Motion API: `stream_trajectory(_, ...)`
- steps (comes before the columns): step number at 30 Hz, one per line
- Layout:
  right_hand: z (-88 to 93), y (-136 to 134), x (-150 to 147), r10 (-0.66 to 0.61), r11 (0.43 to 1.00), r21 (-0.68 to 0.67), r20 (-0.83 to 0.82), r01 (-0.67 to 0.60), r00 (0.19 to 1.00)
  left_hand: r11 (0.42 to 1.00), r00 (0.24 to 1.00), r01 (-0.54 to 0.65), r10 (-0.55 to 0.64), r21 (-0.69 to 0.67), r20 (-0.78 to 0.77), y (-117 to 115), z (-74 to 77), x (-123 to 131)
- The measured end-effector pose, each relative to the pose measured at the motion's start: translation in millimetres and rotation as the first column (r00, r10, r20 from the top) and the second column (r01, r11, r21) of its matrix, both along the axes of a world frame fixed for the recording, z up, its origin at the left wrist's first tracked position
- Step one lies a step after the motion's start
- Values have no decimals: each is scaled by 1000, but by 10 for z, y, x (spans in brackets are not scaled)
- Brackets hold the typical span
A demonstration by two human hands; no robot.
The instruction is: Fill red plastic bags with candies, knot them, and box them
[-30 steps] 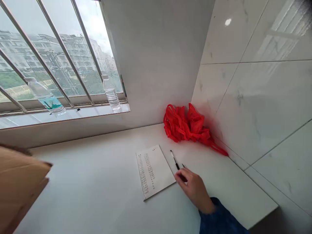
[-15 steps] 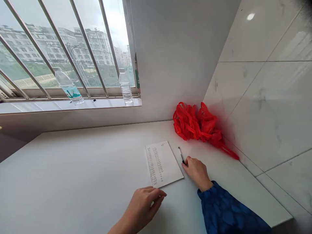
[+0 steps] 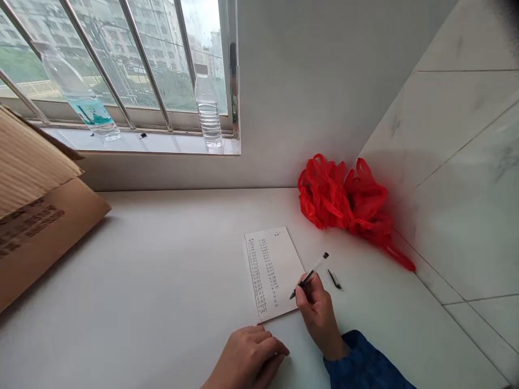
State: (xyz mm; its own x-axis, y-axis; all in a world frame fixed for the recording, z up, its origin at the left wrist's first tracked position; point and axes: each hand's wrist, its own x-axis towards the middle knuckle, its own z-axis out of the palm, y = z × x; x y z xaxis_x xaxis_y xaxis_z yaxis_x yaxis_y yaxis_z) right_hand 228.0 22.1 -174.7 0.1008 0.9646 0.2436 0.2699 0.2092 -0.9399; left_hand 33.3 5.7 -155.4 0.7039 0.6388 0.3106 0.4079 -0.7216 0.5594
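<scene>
A black-and-clear pen [image 3: 318, 263] is gripped in my right hand [image 3: 318, 313], between thumb and fingers. Its tip points down-left, over the lower right part of a white paper pad [image 3: 284, 254]; whether it touches the paper I cannot tell. Columns of small handwriting run down the pad's left half. To the right of the pad, a black pen cap [image 3: 334, 279] lies on the white table. Just below the pad's lower edge, my left hand [image 3: 253, 354] rests on the table with its fingers loosely bent, holding nothing visible.
A bunched red plastic bag [image 3: 344, 202] lies against the wall in the back right corner. At left stands a cardboard box [image 3: 60, 210]. On the windowsill [image 3: 162, 143] are a labelled bottle [image 3: 89, 108] and a plain clear bottle [image 3: 208, 111], before metal bars.
My right hand has raised the pen from the table and brought it over the pad; the cap now lies apart. My view has shifted, showing the cardboard box at left.
</scene>
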Motion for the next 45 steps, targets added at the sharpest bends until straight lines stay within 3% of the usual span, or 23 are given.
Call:
stream_trajectory(7,-21,58,5,106,993,-63,36,-104,994,997,999,23,-25,68,34,27,-138,12)
stream_trajectory(13,24,88,-14,97,987,-138,79,-86,992,993,999,12,-18,116,49,38,-189,30)
stream_trajectory(28,68,113,-26,92,993,-90,258,-71,962,996,999,25,-28,82,39,43,-143,24)
stream_trajectory(45,85,90,-14,79,993,-102,211,-58,974,999,999,34,-35,27,31,29,-72,24)
